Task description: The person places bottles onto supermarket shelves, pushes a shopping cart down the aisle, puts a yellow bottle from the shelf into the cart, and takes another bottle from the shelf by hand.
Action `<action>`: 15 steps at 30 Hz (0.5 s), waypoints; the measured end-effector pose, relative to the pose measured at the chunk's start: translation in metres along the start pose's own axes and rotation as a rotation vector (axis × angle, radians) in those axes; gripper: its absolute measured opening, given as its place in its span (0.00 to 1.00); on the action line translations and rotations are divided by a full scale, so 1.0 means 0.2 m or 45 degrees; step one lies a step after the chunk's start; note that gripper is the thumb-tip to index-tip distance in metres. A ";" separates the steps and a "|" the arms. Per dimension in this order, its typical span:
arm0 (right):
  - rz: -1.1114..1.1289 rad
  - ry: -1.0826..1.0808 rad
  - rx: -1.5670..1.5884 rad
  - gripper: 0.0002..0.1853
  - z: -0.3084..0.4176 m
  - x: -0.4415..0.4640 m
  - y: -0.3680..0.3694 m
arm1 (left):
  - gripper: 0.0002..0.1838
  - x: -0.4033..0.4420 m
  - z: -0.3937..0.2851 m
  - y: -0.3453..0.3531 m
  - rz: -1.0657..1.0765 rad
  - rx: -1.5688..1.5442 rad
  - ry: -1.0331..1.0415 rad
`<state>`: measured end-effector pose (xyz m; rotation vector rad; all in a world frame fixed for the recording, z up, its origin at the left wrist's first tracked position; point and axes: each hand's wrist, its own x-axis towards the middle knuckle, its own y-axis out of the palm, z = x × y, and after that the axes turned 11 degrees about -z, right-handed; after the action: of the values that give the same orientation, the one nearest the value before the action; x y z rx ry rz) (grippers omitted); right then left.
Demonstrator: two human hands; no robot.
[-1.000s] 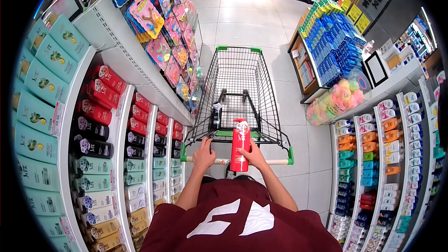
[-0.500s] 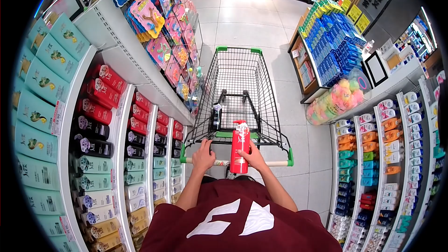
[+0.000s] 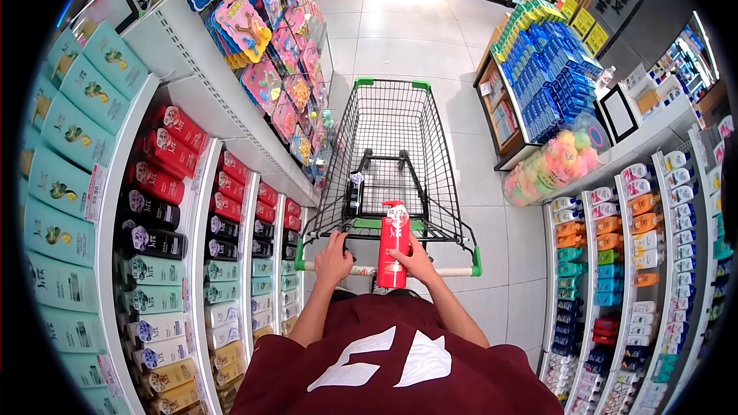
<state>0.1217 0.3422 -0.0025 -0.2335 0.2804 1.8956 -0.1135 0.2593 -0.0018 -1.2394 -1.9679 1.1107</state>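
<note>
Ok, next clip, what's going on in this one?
A person in a maroon shirt stands at a black wire shopping cart with green corners. The right hand holds a red plastic pump bottle, which hides part of the cart's pale handle bar; the left hand is at that bar. A black, pale-marked bottle is inside the cart.

A shop; stocked shelves (image 3: 197, 253), price signs (image 3: 583, 21) and shopping cart (image 3: 453, 271) show it.

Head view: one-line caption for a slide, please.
Right hand holds a red pump bottle, left hand at the shopping cart's handle, between stocked shelves.
</note>
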 end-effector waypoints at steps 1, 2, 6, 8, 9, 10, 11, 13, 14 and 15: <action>0.009 0.023 0.052 0.35 -0.01 0.00 0.00 | 0.28 0.00 0.00 0.00 0.004 -0.007 -0.004; 0.009 0.023 0.052 0.35 0.01 0.00 0.00 | 0.28 0.00 0.00 0.00 0.007 -0.013 -0.009; -0.014 0.071 0.124 0.34 0.04 -0.02 0.02 | 0.28 -0.01 0.01 -0.01 -0.080 -0.033 0.036; -0.021 0.064 0.129 0.33 0.04 -0.02 0.02 | 0.28 0.00 0.00 -0.03 -0.030 -0.381 -0.122; -0.023 0.063 0.117 0.33 0.05 -0.03 0.02 | 0.28 -0.02 0.02 -0.01 -0.030 -0.382 -0.137; -0.022 0.060 0.103 0.32 0.06 -0.04 0.02 | 0.28 -0.04 0.04 0.03 0.050 -0.648 -0.197; -0.036 0.083 0.088 0.34 0.10 -0.05 0.03 | 0.29 -0.03 0.04 0.06 0.123 -0.918 -0.249; -0.018 0.082 0.092 0.36 0.22 -0.10 0.09 | 0.30 -0.10 -0.12 -0.05 0.241 -1.162 -0.277; -0.007 0.082 0.104 0.37 0.27 -0.12 0.11 | 0.31 -0.13 -0.20 -0.08 0.367 -1.401 -0.298; 0.046 0.033 0.014 0.40 0.31 -0.13 0.13 | 0.36 -0.15 -0.22 -0.05 0.343 -1.528 -0.210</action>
<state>0.1031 0.3301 0.0666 -0.2472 0.3143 1.9273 -0.0693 0.2449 0.0277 -2.0531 -2.7439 -0.0164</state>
